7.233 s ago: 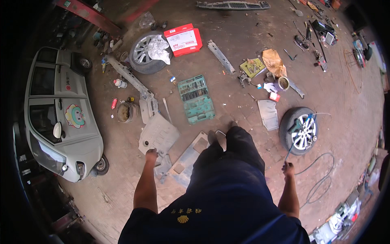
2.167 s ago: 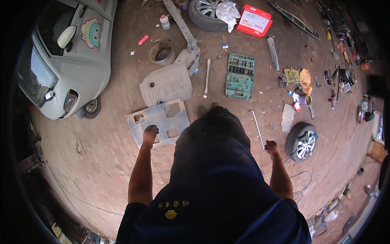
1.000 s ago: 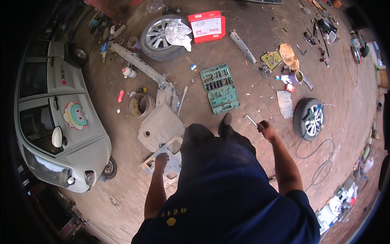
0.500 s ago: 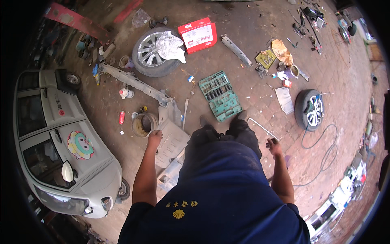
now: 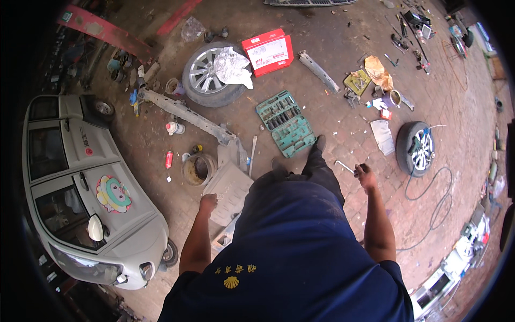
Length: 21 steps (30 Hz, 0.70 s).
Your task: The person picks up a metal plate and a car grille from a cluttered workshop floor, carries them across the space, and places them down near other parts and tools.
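In my right hand (image 5: 365,176) I grip a slim metal bar with a short bent end (image 5: 344,167). It sticks out from my fist to the left, over the brick floor. My left hand (image 5: 208,203) hangs by the grey plastic panel (image 5: 229,189), its fingers curled and nothing showing in them. Ahead of my feet lies an opened green socket set case (image 5: 292,137), with rows of dark sockets in its far half. My right shoe (image 5: 320,143) is beside the case's near edge.
A round bucket (image 5: 196,170) and a long metal beam (image 5: 185,114) lie left. Farther off are a wheel (image 5: 199,76) with white cloth on it and a red-and-white box (image 5: 268,52). Another wheel (image 5: 414,149) and a looping hose (image 5: 444,204) are right. A car (image 5: 96,188) stands left.
My right hand has risen slightly, and the bar now looks shorter and steeper. My left hand has dropped back toward me. My right foot has shifted forward beside the case.
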Each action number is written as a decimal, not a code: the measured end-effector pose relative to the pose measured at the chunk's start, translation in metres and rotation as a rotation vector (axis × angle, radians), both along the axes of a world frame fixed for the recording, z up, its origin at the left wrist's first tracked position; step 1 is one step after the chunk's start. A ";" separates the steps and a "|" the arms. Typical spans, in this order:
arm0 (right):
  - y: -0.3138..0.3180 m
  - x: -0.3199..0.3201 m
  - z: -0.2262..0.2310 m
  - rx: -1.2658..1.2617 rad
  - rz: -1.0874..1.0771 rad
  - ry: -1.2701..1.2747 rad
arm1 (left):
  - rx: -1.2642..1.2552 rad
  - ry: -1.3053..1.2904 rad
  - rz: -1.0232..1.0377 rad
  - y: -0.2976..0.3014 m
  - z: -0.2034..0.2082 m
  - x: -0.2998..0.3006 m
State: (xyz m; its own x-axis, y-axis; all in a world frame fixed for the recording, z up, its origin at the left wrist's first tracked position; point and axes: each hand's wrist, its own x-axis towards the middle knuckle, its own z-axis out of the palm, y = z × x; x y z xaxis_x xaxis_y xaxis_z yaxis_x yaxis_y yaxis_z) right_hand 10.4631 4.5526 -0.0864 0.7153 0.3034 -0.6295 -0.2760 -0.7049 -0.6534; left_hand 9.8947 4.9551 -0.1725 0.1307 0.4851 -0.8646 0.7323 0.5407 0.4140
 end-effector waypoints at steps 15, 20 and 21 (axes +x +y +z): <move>-0.069 -0.064 -0.029 -0.134 0.071 0.112 | 0.173 -0.133 -0.154 0.004 0.033 0.080; -0.073 -0.072 -0.026 -0.171 0.080 0.146 | 0.106 0.040 -0.127 0.004 0.020 0.026; -0.073 -0.071 -0.025 -0.148 0.094 0.108 | 0.074 0.035 -0.092 0.004 0.021 0.020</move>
